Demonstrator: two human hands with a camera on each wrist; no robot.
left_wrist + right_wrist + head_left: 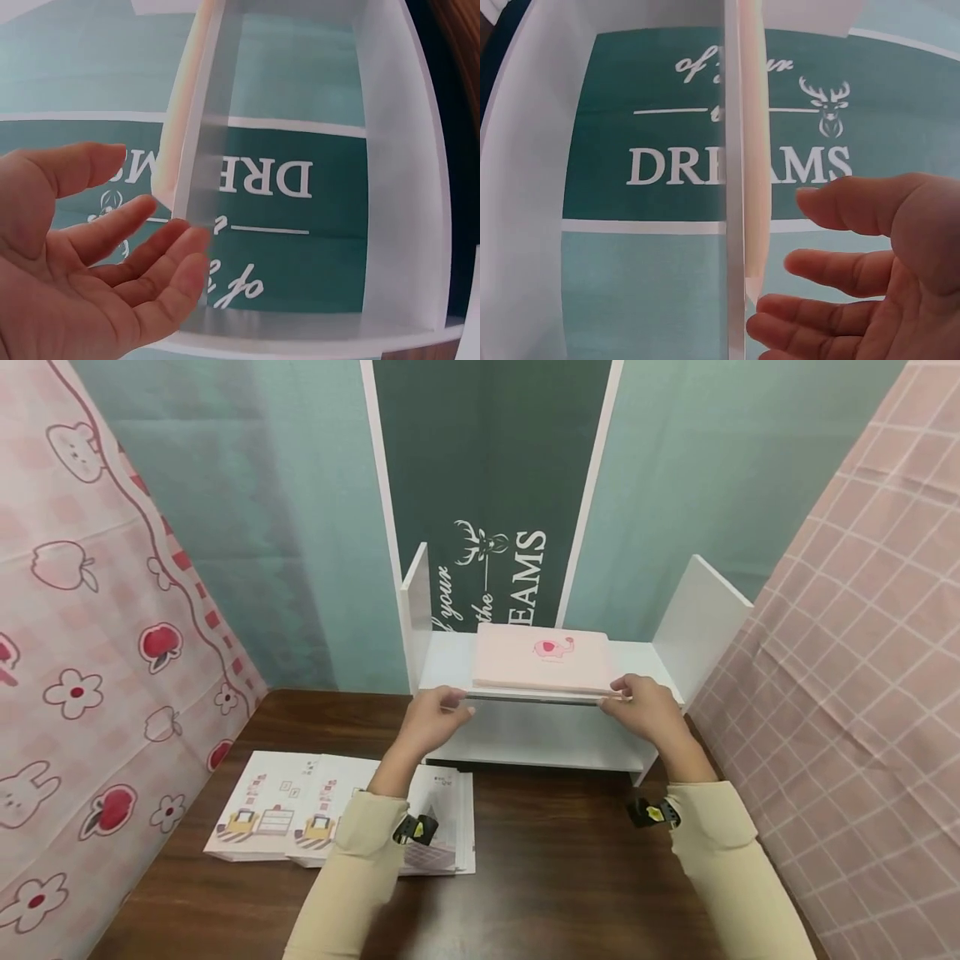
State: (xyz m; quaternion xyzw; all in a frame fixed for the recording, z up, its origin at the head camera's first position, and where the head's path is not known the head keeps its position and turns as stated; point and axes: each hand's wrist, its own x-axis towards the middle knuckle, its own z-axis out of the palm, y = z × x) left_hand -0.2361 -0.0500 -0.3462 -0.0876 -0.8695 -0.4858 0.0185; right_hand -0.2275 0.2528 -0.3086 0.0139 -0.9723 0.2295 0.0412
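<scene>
A flat pink notebook-like item [542, 660] with an elephant print lies on the upper board of a small white shelf [540, 752]. My left hand [437, 718] is at the left part of the board's front edge, just off the pink item's near left corner. At the near right corner, my right hand [647, 706] has its fingertips close to or touching the item and board edge. In the left wrist view the fingers [142, 270] are loosely spread, with nothing held. The right wrist view likewise shows relaxed, parted fingers [832, 315] beside the board edge.
Several white booklets [262, 806] with printed covers lie overlapping on the dark wooden table [555, 885], left of the shelf. White side panels [701, 627] rise at both shelf ends. A patterned pink curtain [877, 652] borders the right, and another hangs left.
</scene>
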